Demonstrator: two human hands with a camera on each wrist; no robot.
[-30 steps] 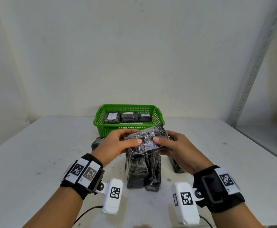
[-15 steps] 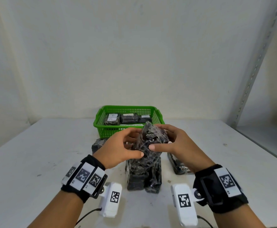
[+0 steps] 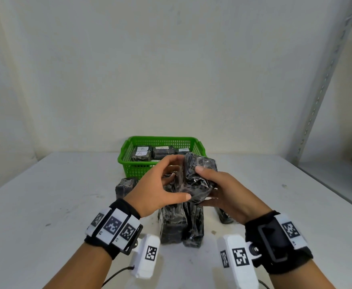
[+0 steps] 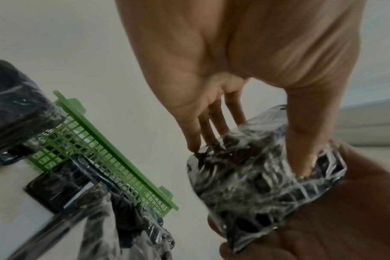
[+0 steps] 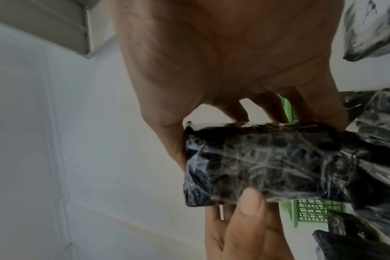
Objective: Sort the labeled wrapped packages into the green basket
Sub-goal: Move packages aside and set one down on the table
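Both hands hold one black wrapped package (image 3: pixel 200 176) in the air above the table (image 3: pixel 45 205), just in front of the green basket (image 3: pixel 160 140). The left hand (image 3: pixel 156 186) has its thumb curled over the near lower face and its fingers (image 4: pixel 211 130) pressed to the far side. The right hand (image 3: pixel 225 190) clamps the package with the thumb on top and the fingers wrapped underneath. Neither hand is slack; both are closed on the package.

No label shows on any face of the held package in the three views. My judgement is that the step in hand is turning it over to find the label before placing it.

To do this well, the package should be rolled between the fingertips, one hand steadying while the other re-grips. The shiny film looks slippery and wrinkled, so the pinch should sit on the firm body and not on loose wrap. It should clear the basket's near rim before going down, label face upward, as with the packages in the basket (image 3: pixel 141 153) marked A and B.

The held package's long axis runs from lower left to upper right in the head view, tilted up, with the upper end toward the basket. One narrow edge faces up and away.

More packages on the table (image 3: pixel 181 224) lie beneath the hands, unsorted.
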